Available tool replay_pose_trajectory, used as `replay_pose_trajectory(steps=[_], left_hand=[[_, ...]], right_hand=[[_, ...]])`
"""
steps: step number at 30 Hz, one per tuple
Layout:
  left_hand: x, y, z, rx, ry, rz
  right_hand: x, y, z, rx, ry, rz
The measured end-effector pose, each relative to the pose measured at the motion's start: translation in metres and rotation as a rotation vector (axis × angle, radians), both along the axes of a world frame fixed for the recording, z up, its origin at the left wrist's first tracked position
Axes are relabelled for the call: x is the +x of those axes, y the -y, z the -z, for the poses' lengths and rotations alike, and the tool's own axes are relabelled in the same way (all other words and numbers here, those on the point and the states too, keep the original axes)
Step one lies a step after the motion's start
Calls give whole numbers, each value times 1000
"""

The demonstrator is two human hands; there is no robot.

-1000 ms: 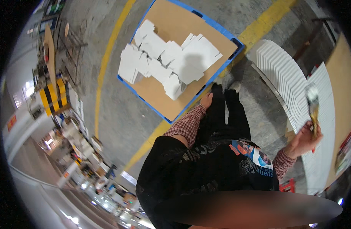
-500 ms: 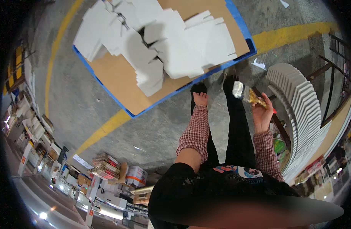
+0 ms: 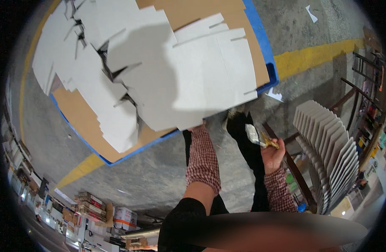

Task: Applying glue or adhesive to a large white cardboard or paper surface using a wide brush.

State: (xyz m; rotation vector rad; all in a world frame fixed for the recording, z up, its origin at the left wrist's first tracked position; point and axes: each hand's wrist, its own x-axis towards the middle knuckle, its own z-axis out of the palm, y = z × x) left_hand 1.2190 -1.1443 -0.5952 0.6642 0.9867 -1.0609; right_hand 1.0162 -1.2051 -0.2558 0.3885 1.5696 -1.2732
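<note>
White cardboard is lying just ahead of the nearer left hand, fingers mostly hiding, hold unclear, while the right hand's curled fingers are gripping a brush pointing forward-left

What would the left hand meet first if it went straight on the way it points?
Most likely the near edge of the white cardboard pieces. The left hand is right by that edge, mostly hidden; depth is unclear, so it might pass underneath instead.
</note>
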Motion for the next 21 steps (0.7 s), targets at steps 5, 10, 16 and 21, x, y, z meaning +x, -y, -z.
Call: replay_pose_trajectory(steps=[5, 10, 16, 21], left_hand=[[-10, 17, -12, 80, -41, 42], [-15, 37, -15, 114, -53, 94], [-22, 64, -7, 121, -68, 113], [-29, 101, -12, 123, -129, 98]], right_hand=[[-6, -2, 10, 127, -28, 103], [-15, 5, 9, -38, -73, 74], [-10, 24, 4, -1, -36, 67], [-8, 29, 5, -114, -77, 7]])
